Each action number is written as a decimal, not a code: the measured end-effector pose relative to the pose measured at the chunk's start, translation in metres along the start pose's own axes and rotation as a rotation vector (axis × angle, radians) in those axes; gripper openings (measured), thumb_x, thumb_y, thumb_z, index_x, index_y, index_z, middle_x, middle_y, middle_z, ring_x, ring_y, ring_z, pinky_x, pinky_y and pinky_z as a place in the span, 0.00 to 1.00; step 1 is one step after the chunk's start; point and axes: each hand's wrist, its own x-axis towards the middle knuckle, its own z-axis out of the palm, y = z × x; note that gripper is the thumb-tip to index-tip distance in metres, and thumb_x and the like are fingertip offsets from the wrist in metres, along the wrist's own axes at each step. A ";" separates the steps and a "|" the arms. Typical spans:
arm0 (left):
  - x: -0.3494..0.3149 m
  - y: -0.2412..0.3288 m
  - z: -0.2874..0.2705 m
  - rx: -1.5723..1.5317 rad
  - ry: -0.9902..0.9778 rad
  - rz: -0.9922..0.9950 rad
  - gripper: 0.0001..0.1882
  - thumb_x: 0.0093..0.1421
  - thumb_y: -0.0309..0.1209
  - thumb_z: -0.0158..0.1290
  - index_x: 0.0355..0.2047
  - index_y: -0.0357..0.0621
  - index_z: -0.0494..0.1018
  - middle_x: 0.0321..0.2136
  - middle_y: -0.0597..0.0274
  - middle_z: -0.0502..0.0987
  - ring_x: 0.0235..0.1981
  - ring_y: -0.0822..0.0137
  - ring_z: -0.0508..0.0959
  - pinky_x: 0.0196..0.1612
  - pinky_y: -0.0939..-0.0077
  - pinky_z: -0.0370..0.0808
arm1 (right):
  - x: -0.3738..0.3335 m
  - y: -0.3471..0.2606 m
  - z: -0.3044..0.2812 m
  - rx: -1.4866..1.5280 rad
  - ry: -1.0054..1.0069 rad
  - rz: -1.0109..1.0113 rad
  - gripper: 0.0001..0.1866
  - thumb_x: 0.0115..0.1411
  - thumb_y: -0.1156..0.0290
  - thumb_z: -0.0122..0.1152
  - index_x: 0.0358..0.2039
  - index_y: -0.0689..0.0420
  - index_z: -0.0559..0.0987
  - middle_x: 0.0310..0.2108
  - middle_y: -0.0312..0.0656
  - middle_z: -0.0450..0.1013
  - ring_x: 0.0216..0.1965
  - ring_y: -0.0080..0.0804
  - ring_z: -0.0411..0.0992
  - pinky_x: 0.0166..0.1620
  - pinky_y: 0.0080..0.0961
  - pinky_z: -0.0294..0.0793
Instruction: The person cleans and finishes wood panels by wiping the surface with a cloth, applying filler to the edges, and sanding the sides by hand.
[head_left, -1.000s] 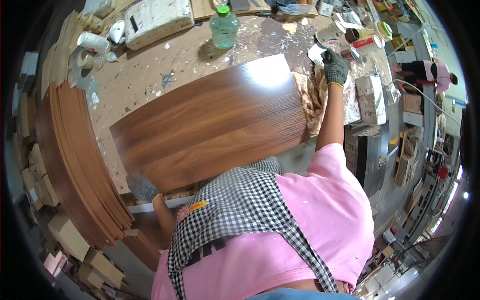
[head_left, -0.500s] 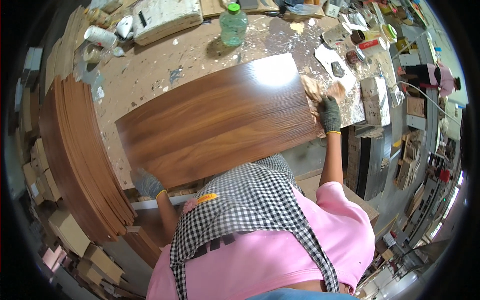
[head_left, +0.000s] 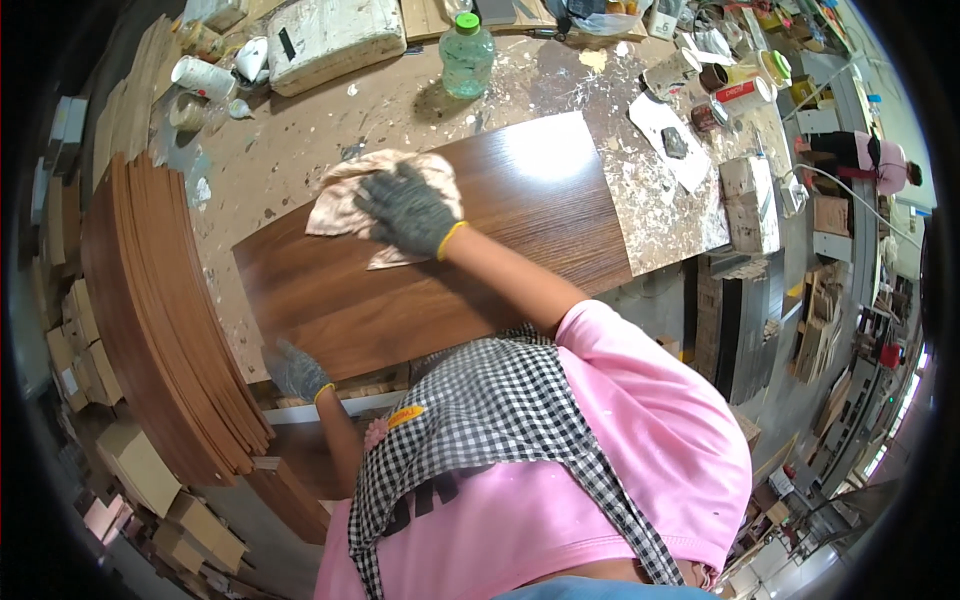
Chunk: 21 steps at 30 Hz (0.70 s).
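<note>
A glossy brown wood-grain board (head_left: pixel 520 220) lies flat and slightly slanted on the workbench in front of me. My right hand (head_left: pixel 410 210), in a dark grey glove with a yellow cuff, presses a crumpled pale pink cloth (head_left: pixel 335 208) onto the board's left half. Its fingers are spread over the cloth, which hangs a little past the far edge. My left hand (head_left: pixel 300 372), gloved the same way, grips the board at its near left corner; its fingertips are blurred.
Left of the board stands a stack of brown boards (head_left: pixel 160 310). A green-capped bottle (head_left: pixel 467 58) is beyond it on the paint-spotted bench (head_left: pixel 290 140). Jars and a red-labelled can (head_left: pixel 745 95) crowd the far right. A white block (head_left: pixel 750 205) sits at the right edge.
My right hand has swept the cloth from the board's right end across to its left half, the fingers now flat and spread. My left hand stays at the near left corner.
</note>
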 end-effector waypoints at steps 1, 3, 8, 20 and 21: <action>0.002 -0.007 0.002 0.032 0.038 0.047 0.33 0.73 0.52 0.41 0.61 0.32 0.69 0.60 0.40 0.72 0.61 0.45 0.73 0.62 0.55 0.69 | -0.010 0.017 0.006 -0.023 0.116 0.049 0.28 0.62 0.52 0.59 0.58 0.53 0.74 0.58 0.47 0.70 0.61 0.47 0.67 0.66 0.52 0.59; 0.000 -0.017 0.012 -0.011 0.058 0.041 0.32 0.73 0.50 0.41 0.60 0.32 0.70 0.59 0.39 0.73 0.59 0.44 0.74 0.62 0.55 0.70 | -0.028 0.079 -0.028 -0.257 -0.287 0.315 0.32 0.63 0.49 0.55 0.62 0.54 0.71 0.63 0.49 0.64 0.63 0.49 0.62 0.65 0.50 0.58; 0.003 -0.007 0.007 0.010 0.102 0.077 0.28 0.74 0.46 0.41 0.57 0.31 0.72 0.55 0.39 0.76 0.55 0.42 0.76 0.59 0.54 0.72 | -0.113 0.233 -0.120 -0.581 0.029 0.234 0.25 0.65 0.49 0.54 0.55 0.50 0.77 0.55 0.51 0.75 0.57 0.52 0.72 0.58 0.46 0.72; 0.011 -0.019 -0.003 -0.067 0.114 0.154 0.24 0.72 0.41 0.45 0.57 0.34 0.73 0.54 0.39 0.77 0.55 0.42 0.76 0.59 0.52 0.72 | -0.087 0.186 -0.096 -0.676 -0.466 0.535 0.33 0.67 0.50 0.53 0.65 0.61 0.69 0.67 0.55 0.63 0.67 0.54 0.61 0.68 0.51 0.57; 0.010 -0.016 -0.007 -0.103 0.077 0.121 0.24 0.72 0.41 0.45 0.58 0.35 0.72 0.55 0.40 0.76 0.56 0.43 0.75 0.60 0.52 0.71 | -0.088 0.165 -0.074 -0.679 -0.230 0.511 0.37 0.67 0.45 0.51 0.66 0.61 0.67 0.70 0.56 0.58 0.70 0.56 0.57 0.69 0.58 0.52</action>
